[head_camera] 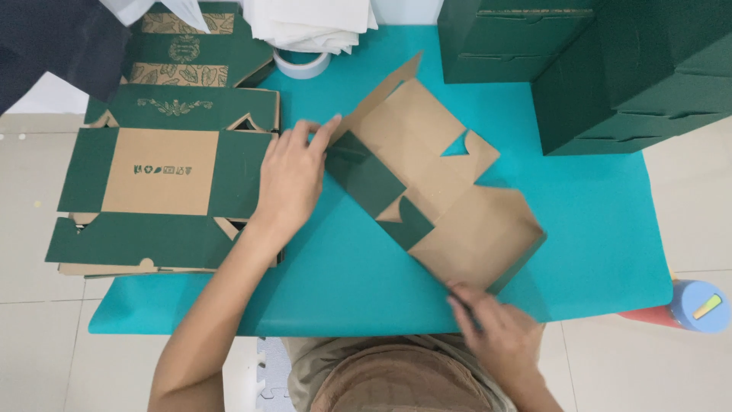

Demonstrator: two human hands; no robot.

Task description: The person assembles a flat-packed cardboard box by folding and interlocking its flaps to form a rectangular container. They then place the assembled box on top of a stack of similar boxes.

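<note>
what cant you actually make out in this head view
- Right hand: fingertips tucked under the cardboard sheet, grip hidden.
- Stack of flat boxes: count unclear, top sheet covers the rest.
- Tape roll: partly under white foam sheets.
- Blue cup: cut by the right edge.

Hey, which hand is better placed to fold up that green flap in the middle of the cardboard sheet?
Probably the left hand: its fingertips already rest at the edge of the green flap on the flat cardboard sheet. The right hand is down at the sheet's near corner, apparently pinning it, farther from the flap.
</note>
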